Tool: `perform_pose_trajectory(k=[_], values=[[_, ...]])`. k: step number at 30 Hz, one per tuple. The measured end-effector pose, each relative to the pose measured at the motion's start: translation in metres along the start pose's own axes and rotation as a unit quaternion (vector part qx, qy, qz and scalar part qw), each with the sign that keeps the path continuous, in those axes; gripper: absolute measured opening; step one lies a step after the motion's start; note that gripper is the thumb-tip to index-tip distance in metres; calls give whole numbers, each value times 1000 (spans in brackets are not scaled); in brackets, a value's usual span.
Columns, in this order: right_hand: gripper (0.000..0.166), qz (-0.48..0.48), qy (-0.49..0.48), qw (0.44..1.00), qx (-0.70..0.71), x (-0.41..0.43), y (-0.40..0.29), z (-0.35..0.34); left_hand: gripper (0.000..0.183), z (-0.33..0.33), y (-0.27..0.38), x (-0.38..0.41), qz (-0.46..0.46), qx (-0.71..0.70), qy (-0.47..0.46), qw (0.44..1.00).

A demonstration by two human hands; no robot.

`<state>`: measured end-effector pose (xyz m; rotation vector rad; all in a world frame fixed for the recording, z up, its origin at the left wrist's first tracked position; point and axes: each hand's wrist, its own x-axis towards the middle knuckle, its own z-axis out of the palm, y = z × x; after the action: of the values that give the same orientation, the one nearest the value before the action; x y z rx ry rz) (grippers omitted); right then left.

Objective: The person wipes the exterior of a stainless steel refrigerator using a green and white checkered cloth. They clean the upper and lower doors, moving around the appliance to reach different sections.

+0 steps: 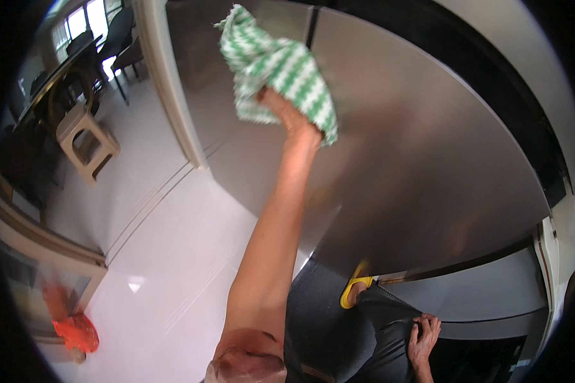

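A green-and-white striped cloth [292,72] is bunched against the brushed-metal door [412,143] of a large appliance, probably a refrigerator. My left hand [292,115] grips the cloth from below, with the arm stretched far forward. Part of the fingers is hidden in the folds. A dark vertical seam [311,28] between two metal panels runs down behind the cloth. Lower right, my right hand [424,335] rests at my knee on dark trousers [388,330], fingers a little apart and holding nothing.
A beige plastic stool [88,139] and dark chairs [117,33] stand beyond the door frame [167,81] at left. A red-orange item [76,332], unclear, lies lower left on the glossy white floor [172,268]. My foot wears a yellow slipper [349,294] beside a grey cabinet front [469,297].
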<state>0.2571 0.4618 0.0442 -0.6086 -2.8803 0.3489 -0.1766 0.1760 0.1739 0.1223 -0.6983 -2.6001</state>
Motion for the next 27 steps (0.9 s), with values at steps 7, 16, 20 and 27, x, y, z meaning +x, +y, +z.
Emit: perform_pose_trajectory(k=[7, 16, 20, 27], values=[[14, -14, 12, 1000, 24, 1, -6, -11, 32, -78, -38, 68, 65, 75, 56, 993], [14, -17, 56, 996, 73, -7, 7, -5, 30, -1, 3, 36, 272, 293, 89, 912], [14, -25, 78, 992, 98, -8, 10, -7, 42, 15, 22, 34, 572, 518, -50, 634], [16, -39, 109, 987, 110, -11, 18, -6, 36, 71, 65, -8, 632, 499, -178, 566]])
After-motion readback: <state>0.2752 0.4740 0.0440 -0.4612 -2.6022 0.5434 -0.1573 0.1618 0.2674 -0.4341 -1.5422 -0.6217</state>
